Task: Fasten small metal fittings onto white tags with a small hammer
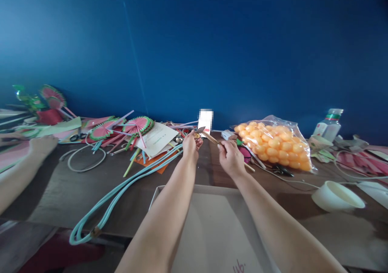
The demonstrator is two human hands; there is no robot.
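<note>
Both my arms reach out over the dark table (130, 196). My left hand (190, 145) is closed in a pinch on a small gold-coloured piece (197, 135) at the tip of a tool. My right hand (230, 156) is wrapped round the wooden handle (212, 138) of that tool, whose metal blade (200, 130) points up and left toward my left fingers. The handle's far end sticks out lower right of my fist. A shallow pale tray (212, 192) lies under my forearms.
A clear bag of orange balls (274, 143) sits right of my hands, with a white cup (338, 195) and a plastic bottle (329, 124) further right. Pink-green paper fans (136, 125), straws, scissors (77, 136) and teal tubing (121, 192) lie left. Another person's arm (21, 164) rests far left.
</note>
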